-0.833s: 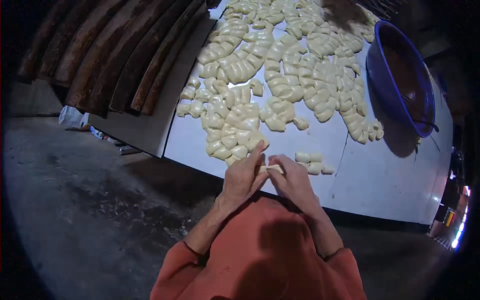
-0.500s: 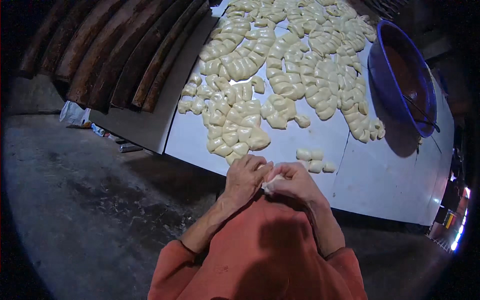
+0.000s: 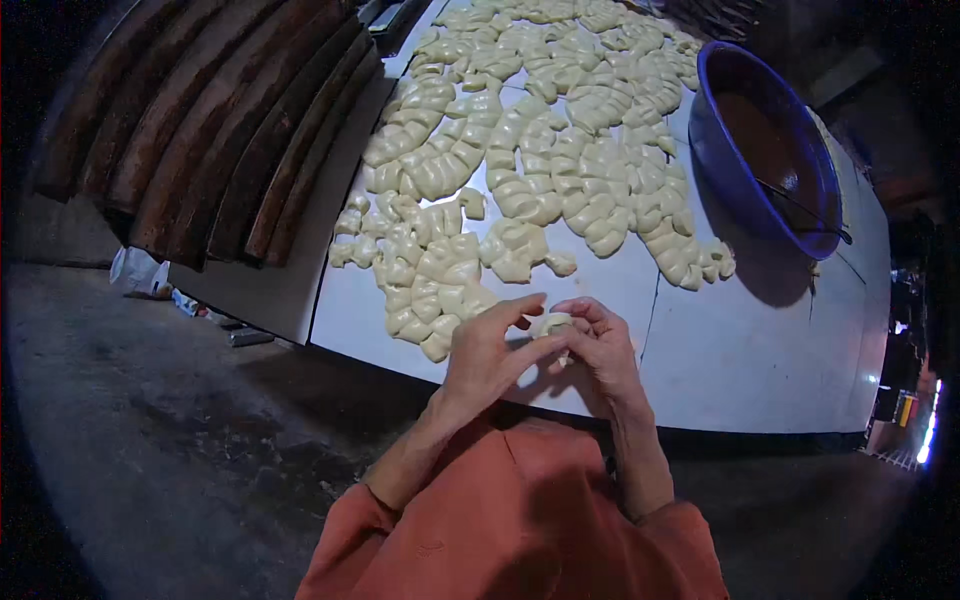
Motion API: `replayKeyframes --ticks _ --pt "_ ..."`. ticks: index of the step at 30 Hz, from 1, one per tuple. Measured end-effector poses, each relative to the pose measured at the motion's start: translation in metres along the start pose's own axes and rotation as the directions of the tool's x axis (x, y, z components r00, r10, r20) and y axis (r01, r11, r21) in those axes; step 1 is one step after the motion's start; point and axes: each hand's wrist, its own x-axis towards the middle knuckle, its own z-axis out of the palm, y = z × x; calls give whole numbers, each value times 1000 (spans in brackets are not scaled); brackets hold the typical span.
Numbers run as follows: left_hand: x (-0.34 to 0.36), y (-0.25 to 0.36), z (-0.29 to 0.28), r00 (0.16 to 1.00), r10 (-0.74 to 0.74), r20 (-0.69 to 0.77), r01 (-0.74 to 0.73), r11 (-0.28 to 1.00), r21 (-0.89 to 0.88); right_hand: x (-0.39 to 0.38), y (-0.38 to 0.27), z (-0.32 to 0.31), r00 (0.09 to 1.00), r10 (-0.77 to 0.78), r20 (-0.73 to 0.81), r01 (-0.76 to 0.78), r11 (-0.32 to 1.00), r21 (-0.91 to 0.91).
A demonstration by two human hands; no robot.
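at the near side of the table (image 3: 740, 350), a small piece (image 3: 558, 321) was between the left hand (image 3: 488, 348) and the right hand (image 3: 608, 352) — beyond them lay the dough pieces (image 3: 440, 268), with a row of boards (image 3: 195, 140) to their left and a basin (image 3: 722, 165) on their right, a utensil (image 3: 845, 237) in it.

Fingers (image 3: 607, 322) partly hide a small pale piece (image 3: 556, 322); the upper edge crops brown curved lengths (image 3: 222, 125).

Dim floor (image 3: 180, 370), brighter tabletop (image 3: 750, 350); right-side glare; black corners.
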Motion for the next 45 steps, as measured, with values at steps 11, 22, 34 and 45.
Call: replayKeyframes --ticks 11,22,34,45 --pt "54 12 77 943 323 -81 -331 936 -119 -11 -25 -54 824 -476 -306 292 821 -491" --pt "101 42 199 906 419 -53 -334 634 -698 -19 -108 -85 892 -406 -201 452 822 347" --pt "109 51 147 901 24 433 219 837 -502 88 -260 -275 880 -442 -170 -23 320 -947" --pt "117 49 149 876 22 483 213 880 -426 63 -262 -248 920 -376 -109 292 846 -446"
